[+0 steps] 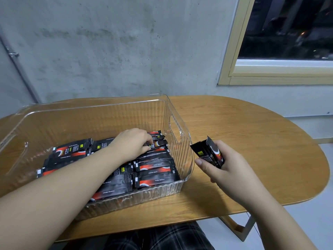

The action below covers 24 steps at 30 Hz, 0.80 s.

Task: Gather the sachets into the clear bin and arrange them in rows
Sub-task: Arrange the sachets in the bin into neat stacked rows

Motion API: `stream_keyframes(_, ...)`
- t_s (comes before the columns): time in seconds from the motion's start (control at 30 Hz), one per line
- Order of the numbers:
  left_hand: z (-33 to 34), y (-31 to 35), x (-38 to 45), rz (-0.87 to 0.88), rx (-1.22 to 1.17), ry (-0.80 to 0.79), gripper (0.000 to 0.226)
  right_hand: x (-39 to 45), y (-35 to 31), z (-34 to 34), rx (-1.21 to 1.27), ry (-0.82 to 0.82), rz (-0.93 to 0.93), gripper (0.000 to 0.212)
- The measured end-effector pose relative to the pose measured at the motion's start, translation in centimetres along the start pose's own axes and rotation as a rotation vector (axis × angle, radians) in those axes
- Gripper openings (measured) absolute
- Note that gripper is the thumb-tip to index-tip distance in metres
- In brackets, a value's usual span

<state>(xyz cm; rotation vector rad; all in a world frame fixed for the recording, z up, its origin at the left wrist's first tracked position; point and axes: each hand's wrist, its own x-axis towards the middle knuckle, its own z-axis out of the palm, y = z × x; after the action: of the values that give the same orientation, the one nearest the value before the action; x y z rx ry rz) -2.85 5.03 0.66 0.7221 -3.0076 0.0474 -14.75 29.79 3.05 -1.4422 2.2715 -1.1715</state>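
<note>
Here, bin: we see the clear bin on the wooden table; black sachets lie in rows inside
Left hand: fingers curled, pinching one sachet in the bin
Right hand: gripping a few sachets just beside the bin

**A plain room in a home or small office**

A rounded wooden table stands against a bare grey concrete wall. At far right a window in a pale wooden frame shows darkness outside. A metal pipe runs down the wall at far left. The floor looks light and tiled.
</note>
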Motion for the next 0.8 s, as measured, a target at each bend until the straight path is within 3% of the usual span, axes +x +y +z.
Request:
stream_keyframes(0.43,-0.4,0.3,0.1,0.003,0.038,-0.024,0.028,0.0,-0.1,0.0,0.015,0.000,-0.015,0.018)
stream_keyframes(0.57,-2.0,-0.1,-0.4,-0.054,-0.047,0.001,0.025,-0.1,-0.3,-0.1,0.006,-0.008,-0.025,0.017)
stream_keyframes(0.7,-5.5,1.7,-2.3,-0.026,-0.409,0.239,0.021,-0.1,-0.5,-0.2,0.003,-0.013,-0.018,0.021)
stream_keyframes(0.8,-8.2,4.8,-4.2,0.098,-0.797,0.152,0.013,0.0,-0.7,0.2,-0.001,-0.001,-0.024,0.023)
